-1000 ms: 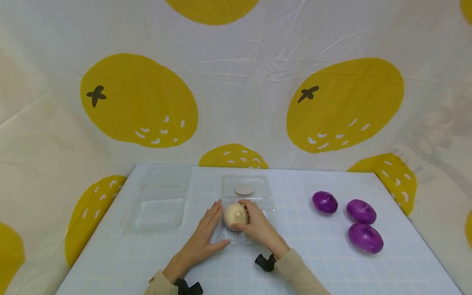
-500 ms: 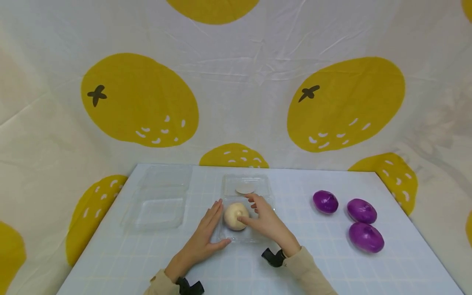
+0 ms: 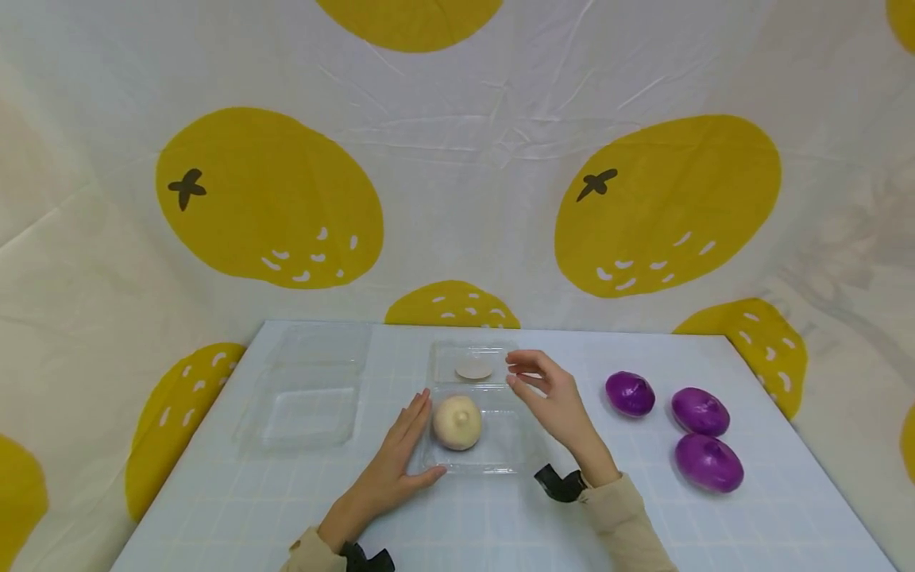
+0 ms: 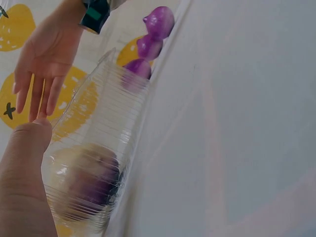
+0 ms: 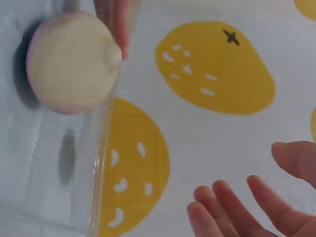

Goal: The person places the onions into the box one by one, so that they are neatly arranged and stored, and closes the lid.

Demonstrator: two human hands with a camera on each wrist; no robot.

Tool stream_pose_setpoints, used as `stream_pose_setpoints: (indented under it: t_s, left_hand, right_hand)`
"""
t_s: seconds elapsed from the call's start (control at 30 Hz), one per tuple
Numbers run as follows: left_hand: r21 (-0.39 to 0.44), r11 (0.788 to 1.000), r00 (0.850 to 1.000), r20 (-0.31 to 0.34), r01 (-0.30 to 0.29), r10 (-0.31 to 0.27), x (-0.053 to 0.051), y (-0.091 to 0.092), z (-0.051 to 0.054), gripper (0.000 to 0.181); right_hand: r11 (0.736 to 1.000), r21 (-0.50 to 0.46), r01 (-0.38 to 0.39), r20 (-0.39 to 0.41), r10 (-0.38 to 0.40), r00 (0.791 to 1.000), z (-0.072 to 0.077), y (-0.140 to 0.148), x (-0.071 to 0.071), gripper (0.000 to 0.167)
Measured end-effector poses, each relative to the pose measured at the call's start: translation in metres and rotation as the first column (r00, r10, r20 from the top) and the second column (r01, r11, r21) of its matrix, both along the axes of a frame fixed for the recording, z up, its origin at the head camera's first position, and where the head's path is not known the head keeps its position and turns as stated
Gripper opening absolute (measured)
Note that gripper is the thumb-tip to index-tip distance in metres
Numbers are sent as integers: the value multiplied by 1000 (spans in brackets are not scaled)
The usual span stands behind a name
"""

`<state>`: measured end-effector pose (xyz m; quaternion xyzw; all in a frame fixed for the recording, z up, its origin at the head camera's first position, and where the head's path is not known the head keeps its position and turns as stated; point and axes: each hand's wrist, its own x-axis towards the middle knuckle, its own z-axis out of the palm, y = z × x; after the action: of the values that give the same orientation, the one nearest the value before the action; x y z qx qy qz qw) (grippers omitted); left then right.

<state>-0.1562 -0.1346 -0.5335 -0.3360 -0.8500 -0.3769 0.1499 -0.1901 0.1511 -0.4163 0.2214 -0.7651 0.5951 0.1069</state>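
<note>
Trio of purple vegetables [image 3: 700, 411], right of right hand [image 3: 556, 397]

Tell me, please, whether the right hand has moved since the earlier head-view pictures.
Yes, the right hand has left the cream bulb and moved right and up in the head view, judged against the clear clamshell container holding that bulb.
</note>
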Motion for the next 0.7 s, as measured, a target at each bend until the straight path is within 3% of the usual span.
stream_pose_setpoints:
  t_s: [0.23, 0.43, 0.7]
  left_hand:
    - [-9, 1000, 1000, 13, -4, 4, 1, 1, 1, 95]
    - [-17, 1000, 1000, 12, -9, 9, 1, 1, 0, 95]
    - [-13, 1000, 1000, 24, -4, 4, 2, 1, 1, 95]
  right_hand:
    - [988, -121, 92, -95, -104, 990, 2, 30, -9, 26]
    - [976, -126, 175, -111, -189, 976, 2, 53, -14, 25]
    - [945, -127, 301, -161, -319, 934, 9, 83, -11, 26]
